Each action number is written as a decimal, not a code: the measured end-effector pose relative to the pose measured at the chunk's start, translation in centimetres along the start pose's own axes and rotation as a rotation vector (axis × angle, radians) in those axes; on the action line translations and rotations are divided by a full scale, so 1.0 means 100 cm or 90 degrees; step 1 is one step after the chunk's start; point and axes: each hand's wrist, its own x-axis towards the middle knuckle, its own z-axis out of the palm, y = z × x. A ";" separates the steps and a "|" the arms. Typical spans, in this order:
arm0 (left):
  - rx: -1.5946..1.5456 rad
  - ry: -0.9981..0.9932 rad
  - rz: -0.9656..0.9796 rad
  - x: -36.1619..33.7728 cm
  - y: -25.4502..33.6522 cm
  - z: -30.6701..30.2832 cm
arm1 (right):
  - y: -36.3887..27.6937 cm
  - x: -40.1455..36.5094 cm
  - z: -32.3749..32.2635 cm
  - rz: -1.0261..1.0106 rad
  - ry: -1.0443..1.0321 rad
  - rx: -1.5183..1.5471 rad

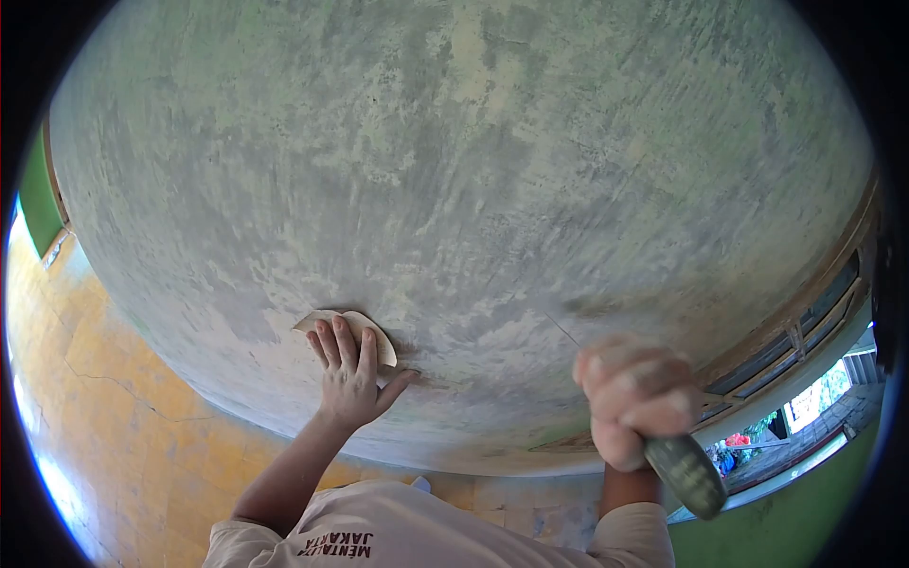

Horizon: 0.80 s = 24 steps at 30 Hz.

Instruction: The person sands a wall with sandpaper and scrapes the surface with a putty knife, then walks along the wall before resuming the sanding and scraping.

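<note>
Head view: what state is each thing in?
Left hand: open, fingers on sheet
Right hand: closed, blurred
Pale sheet: curled, under left fingers
Green object: gripped in right hand, partly hidden
Wall: patchy
Floor: cracked

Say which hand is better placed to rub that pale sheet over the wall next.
Probably the left hand: its fingers lie over the pale sheet against the wall, while the right hand grips a dark green object.

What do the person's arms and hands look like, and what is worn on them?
The left hand and right hand wear no gloves; the right is blurred. Forearms are bare below a pale shirt's short sleeves. Dark lettering on it includes "JAKARTA".
</note>
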 end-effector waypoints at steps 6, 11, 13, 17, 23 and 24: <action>-0.012 0.006 0.001 -0.001 -0.001 0.001 | 0.003 -0.003 -0.005 -0.014 -0.030 0.068; -0.008 0.004 0.002 0.000 -0.001 0.000 | 0.002 0.000 -0.008 -0.062 -0.039 0.124; -0.006 0.001 0.000 0.000 0.000 0.000 | 0.002 0.005 -0.010 -0.109 -0.063 0.166; -0.011 -0.006 -0.001 -0.002 -0.001 0.000 | 0.021 -0.004 0.001 -0.007 0.029 0.062; -0.005 -0.004 -0.003 -0.002 -0.002 0.000 | -0.001 0.003 0.012 -0.074 0.035 0.050; -0.005 -0.002 0.001 -0.002 -0.002 0.000 | 0.003 0.001 0.022 0.000 0.101 -0.032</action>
